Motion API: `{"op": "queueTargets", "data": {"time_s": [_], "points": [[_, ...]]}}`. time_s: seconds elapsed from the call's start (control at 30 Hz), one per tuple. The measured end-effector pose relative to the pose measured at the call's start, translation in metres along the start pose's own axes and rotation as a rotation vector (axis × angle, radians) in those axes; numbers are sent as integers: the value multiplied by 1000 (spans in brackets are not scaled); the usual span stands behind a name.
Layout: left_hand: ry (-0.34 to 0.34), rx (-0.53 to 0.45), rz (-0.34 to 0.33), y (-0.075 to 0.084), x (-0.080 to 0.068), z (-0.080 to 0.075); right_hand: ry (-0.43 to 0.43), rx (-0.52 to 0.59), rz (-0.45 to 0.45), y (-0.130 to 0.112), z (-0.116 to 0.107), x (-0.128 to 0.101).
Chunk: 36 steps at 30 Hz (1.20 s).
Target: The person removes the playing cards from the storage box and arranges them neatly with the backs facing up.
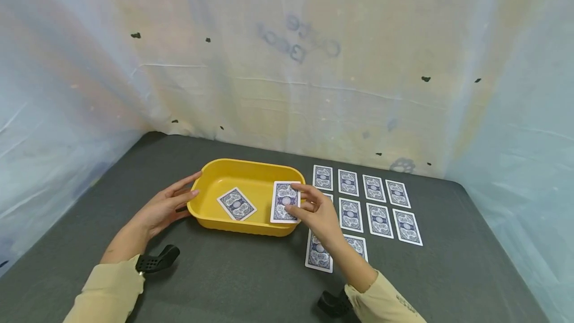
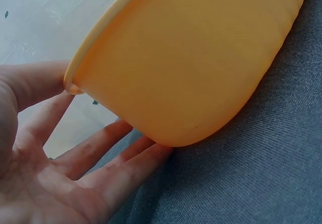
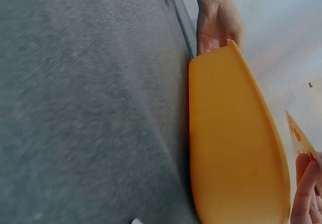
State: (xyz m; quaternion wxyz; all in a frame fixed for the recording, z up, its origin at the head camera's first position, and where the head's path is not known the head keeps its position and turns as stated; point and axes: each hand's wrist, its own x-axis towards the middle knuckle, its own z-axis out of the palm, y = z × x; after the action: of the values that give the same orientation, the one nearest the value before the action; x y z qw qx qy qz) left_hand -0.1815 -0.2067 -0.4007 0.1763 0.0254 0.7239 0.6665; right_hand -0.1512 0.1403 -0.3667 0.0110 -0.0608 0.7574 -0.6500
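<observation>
My left hand (image 1: 163, 211) holds the left end of a yellow plastic tub (image 1: 251, 231), with the thumb at its rim and the other fingers spread along the outer wall in the left wrist view. My right hand (image 1: 319, 213) pinches a playing card (image 1: 279, 203) by its right edge, over the tub's right end. The card's blue patterned back faces up in the head view; red marks show on its other side in the right wrist view. Another playing card (image 1: 236, 204) lies back up and slanted inside the tub.
Several face-down cards (image 1: 378, 220) lie in rows on the dark grey cloth-covered table (image 1: 457, 258), right of the tub. My right hand and forearm hide parts of the nearer ones. A pale hanging sheet (image 1: 358, 64) encloses the table at the back and sides.
</observation>
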Motion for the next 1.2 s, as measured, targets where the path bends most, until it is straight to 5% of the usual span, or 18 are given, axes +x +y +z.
{"op": "queueTargets", "data": {"time_s": [1.2], "points": [[-16,30,9,-1,2,-4,78,-117,103,26,-68,-51]]}}
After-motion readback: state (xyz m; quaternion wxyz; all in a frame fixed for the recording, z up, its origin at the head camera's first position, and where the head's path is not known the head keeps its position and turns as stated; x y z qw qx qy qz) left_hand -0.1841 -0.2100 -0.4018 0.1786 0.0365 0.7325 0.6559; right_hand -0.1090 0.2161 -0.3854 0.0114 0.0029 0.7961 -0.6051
